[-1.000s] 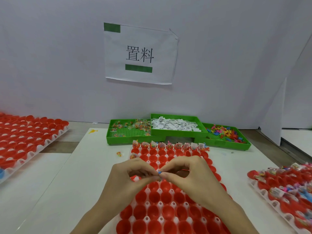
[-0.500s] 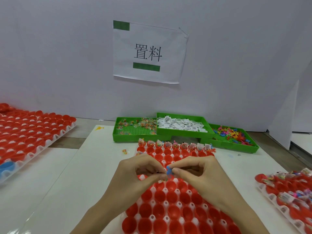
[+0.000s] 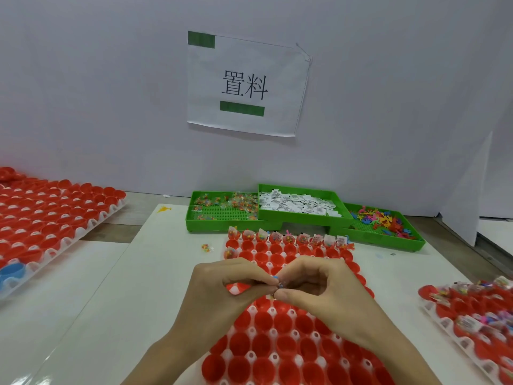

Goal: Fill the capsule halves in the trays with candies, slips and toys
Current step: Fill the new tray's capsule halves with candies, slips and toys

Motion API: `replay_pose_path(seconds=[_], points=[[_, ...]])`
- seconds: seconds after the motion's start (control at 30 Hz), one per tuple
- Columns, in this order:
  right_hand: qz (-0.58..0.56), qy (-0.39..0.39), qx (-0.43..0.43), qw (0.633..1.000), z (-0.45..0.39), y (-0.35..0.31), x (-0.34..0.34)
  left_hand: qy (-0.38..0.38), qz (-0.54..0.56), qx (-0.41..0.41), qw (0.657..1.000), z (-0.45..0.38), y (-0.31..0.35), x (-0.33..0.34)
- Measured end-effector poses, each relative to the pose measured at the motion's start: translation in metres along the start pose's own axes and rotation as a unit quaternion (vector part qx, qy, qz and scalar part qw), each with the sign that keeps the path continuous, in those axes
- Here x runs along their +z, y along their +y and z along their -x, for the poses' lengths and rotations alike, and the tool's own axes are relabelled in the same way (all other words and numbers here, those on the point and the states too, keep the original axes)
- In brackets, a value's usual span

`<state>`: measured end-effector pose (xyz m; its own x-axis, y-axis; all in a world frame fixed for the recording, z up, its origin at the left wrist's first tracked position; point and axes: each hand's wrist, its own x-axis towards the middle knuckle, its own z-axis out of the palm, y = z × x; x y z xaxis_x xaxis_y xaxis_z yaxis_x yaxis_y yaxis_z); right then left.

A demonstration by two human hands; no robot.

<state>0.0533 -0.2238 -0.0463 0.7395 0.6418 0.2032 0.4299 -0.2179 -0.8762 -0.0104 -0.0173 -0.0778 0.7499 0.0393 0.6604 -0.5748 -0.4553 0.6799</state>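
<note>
the tiny blue item (image 3: 278,282) pinched between both hands' fingers (image 3: 261,279) is unidentifiable.

Both hands meet over the middle tray (image 3: 251,355) of red capsule halves (image 3: 283,320), the left hand (image 3: 222,294) and right hand (image 3: 327,293) pinching a tiny blue toy (image 3: 277,282) together between their fingertips. Past the fingertips, the far row of halves has candy packets and slips in it, and beyond that sit three green bins: candies (image 3: 238,202) toward the left-hand side, paper slips (image 3: 297,204) straight ahead, colorful toys (image 3: 380,220) toward the right-hand side. Way out left of the left hand there's another tray of red halves (image 3: 52,215), and out right of the right hand a tray (image 3: 455,332) with filled ones.
</note>
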Motion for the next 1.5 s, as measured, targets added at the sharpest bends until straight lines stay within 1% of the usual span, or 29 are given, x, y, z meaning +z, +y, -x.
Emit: replay_pose_path(seconds=[0.1, 0.2, 0.3, 0.33, 0.37, 0.4, 0.47, 0.53, 0.57, 0.63, 0.7, 0.83, 1.03, 1.17, 1.27, 1.5], points=[[0.005, -0.003, 0.0, 1.0, -0.004, 0.0, -0.003, -0.002, 0.033, -0.024, 0.999, 0.001, -0.001, 0.001], [0.047, -0.004, -0.006, 0.999, -0.01, 0.0, -0.004, 0.011, 0.057, -0.057, 0.997, 0.0, -0.002, 0.0], [0.094, 0.025, -0.002, 0.995, -0.025, -0.003, -0.004, 0.035, 0.086, -0.127, 0.988, -0.005, -0.007, -0.004], [0.1, 0.029, 0.0, 0.995, -0.033, -0.004, -0.005, 0.042, 0.06, -0.144, 0.987, -0.006, -0.011, -0.006], [0.106, 0.03, 0.003, 0.994, -0.042, -0.004, -0.005, 0.046, 0.0, -0.147, 0.988, -0.006, -0.016, -0.008], [0.114, 0.034, 0.007, 0.993, -0.052, -0.003, -0.005, 0.038, -0.078, -0.138, 0.987, -0.005, -0.021, -0.011], [0.127, 0.061, 0.023, 0.99, -0.072, 0.001, -0.003, -0.021, -0.212, -0.091, 0.973, -0.001, -0.03, -0.015], [0.141, 0.08, 0.045, 0.986, -0.09, 0.008, 0.003, -0.091, -0.267, -0.057, 0.958, 0.003, -0.037, -0.016], [0.151, 0.082, 0.056, 0.984, -0.098, 0.012, 0.006, -0.114, -0.274, -0.052, 0.953, 0.004, -0.038, -0.016], [0.177, 0.072, 0.074, 0.979, -0.11, 0.021, 0.014, -0.134, -0.281, -0.03, 0.95, 0.005, -0.037, -0.014], [0.197, 0.057, 0.076, 0.976, -0.117, 0.029, 0.02, -0.134, -0.282, -0.005, 0.95, 0.005, -0.035, -0.013], [0.241, 0.036, 0.067, 0.968, -0.121, 0.035, 0.03, -0.141, -0.309, 0.016, 0.94, 0.004, -0.033, -0.015], [0.283, 0.034, 0.036, 0.958, -0.118, 0.031, 0.04, -0.162, -0.321, 0.001, 0.933, 0.005, -0.034, -0.015], [0.253, -0.007, 0.068, 0.965, -0.121, 0.022, 0.028, -0.157, -0.317, 0.006, 0.935, 0.005, -0.033, -0.015], [0.268, -0.033, 0.085, 0.959, -0.124, 0.015, 0.023, -0.154, -0.311, 0.007, 0.938, 0.005, -0.033, -0.015], [0.295, -0.023, 0.115, 0.948, -0.138, 0.01, 0.033, -0.149, -0.301, 0.011, 0.942, 0.004, -0.034, -0.015]])
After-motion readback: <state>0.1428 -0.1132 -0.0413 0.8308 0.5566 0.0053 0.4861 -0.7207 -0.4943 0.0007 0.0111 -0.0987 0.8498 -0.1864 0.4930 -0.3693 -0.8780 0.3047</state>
